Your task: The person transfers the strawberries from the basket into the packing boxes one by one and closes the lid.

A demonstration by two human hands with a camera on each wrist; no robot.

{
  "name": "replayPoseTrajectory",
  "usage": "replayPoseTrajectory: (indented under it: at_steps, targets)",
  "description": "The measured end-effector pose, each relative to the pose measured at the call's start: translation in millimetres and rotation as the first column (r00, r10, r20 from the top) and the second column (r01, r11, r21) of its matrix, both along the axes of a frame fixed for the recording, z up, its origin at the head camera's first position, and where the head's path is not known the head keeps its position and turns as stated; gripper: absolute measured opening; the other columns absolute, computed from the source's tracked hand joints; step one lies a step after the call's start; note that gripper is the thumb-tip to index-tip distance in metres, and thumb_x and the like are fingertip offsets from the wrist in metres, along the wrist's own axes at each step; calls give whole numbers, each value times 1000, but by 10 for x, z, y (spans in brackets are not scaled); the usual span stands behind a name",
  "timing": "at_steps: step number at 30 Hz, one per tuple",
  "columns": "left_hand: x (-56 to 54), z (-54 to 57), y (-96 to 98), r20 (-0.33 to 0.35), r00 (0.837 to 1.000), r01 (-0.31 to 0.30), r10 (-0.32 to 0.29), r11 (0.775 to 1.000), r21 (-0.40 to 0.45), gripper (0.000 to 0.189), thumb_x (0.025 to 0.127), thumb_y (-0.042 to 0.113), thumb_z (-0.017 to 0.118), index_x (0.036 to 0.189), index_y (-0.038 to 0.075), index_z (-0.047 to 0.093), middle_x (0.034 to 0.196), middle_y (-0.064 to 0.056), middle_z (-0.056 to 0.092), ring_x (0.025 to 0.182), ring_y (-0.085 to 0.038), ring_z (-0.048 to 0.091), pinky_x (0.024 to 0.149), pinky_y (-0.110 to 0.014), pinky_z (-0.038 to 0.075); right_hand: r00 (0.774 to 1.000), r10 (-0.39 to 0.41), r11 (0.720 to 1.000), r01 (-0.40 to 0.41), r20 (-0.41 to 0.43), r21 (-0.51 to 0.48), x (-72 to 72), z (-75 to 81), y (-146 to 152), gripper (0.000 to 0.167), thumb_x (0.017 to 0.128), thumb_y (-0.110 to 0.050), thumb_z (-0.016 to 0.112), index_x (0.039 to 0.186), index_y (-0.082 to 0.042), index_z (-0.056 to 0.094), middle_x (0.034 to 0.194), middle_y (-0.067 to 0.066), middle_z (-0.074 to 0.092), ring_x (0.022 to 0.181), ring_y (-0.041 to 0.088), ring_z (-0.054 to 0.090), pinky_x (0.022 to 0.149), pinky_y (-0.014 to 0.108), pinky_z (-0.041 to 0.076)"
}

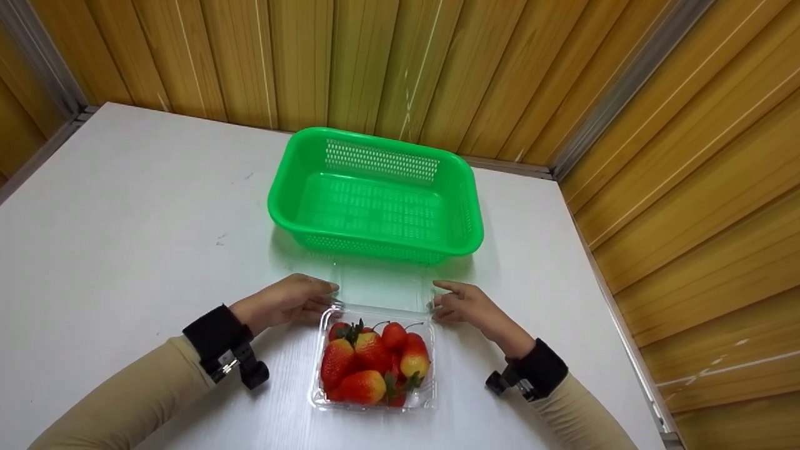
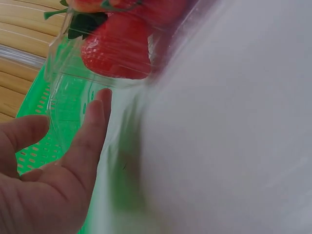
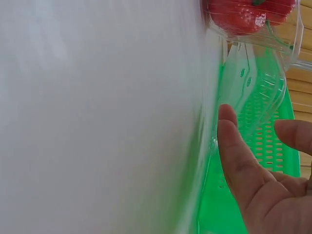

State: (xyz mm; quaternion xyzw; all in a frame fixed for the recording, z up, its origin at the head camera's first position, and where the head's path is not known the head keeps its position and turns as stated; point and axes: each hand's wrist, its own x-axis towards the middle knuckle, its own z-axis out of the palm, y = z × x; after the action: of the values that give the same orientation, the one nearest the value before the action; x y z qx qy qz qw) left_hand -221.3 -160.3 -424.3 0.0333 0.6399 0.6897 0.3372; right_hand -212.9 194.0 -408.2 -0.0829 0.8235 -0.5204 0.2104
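Note:
A clear plastic clamshell box (image 1: pixel 317 375) holds several strawberries (image 1: pixel 364 387) and a few cherries (image 1: pixel 394 336). Its transparent lid (image 1: pixel 384 289) lies folded back on the far side, close to the green basket. At the lid's left edge, near the hinge, is my left hand (image 1: pixel 294 300), with fingers extended and thumb apart in the left wrist view. My right hand (image 1: pixel 470 307) mirrors it at the right edge; its fingers (image 3: pixel 239 156) are fairly straight, thumb held away. Whether either hand touches the lid is hard to tell.
A green plastic basket (image 1: pixel 375 244) with perforated sides stands behind the box, nothing visible inside it. Both rest on a white table (image 1: pixel 156 206). Wood-patterned walls (image 1: pixel 362 62) rise along the back and right edges.

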Motion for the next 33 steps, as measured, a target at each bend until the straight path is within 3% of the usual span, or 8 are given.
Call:
replayPoseTrajectory:
  at_steps: [8,13,18,26,30,33]
  targets:
    - [67,-37,-2,74,995,-64,61,997,48,38,103,7,55,135,-13,53,84,0,78,77,-9,75,74,-19,62,1000,22,1000,-22,2,-6,20,-64,-27,62,100,-12,51,152,14,31,115,31,72,83,5,72,82,23,62]
    - [120,-33,-7,83,995,-63,60,997,38,41,103,8,56,138,-14,51,85,1,78,77,-7,75,74,-18,62,1000,28,1000,-28,4,-6,24,-69,-33,61,101,-13,51,153,14,32,112,27,73,83,5,71,84,25,62]
    - [209,-31,0,87,994,-67,61,996,59,45,102,6,55,141,-16,47,85,1,78,77,-6,75,76,-18,62,1000,27,1000,-28,11,7,43,-43,-27,62,102,-16,50,154,13,31,123,32,69,88,7,73,86,27,62]
    - [410,28,2,16,1000,-19,17,995,101,46,103,7,58,140,-18,47,90,-1,78,84,-8,75,81,-20,62,1000,31,999,-31,8,14,90,33,-8,61,104,-17,47,154,13,29,142,37,55,114,31,72,98,40,61]
    - [444,103,-15,-59,998,8,-3,997,82,50,102,5,59,144,-17,44,99,-5,78,88,-8,75,84,-22,63,998,58,998,-58,-16,-11,104,101,-13,60,104,-15,47,153,15,29,142,38,55,112,23,72,97,35,61]
    - [408,168,-24,-108,994,10,-4,999,53,51,101,6,59,146,-15,44,108,-10,78,90,-8,74,86,-23,62,996,86,996,-86,-36,-10,92,179,-35,60,105,-14,49,154,12,30,144,36,53,114,19,71,94,28,60]
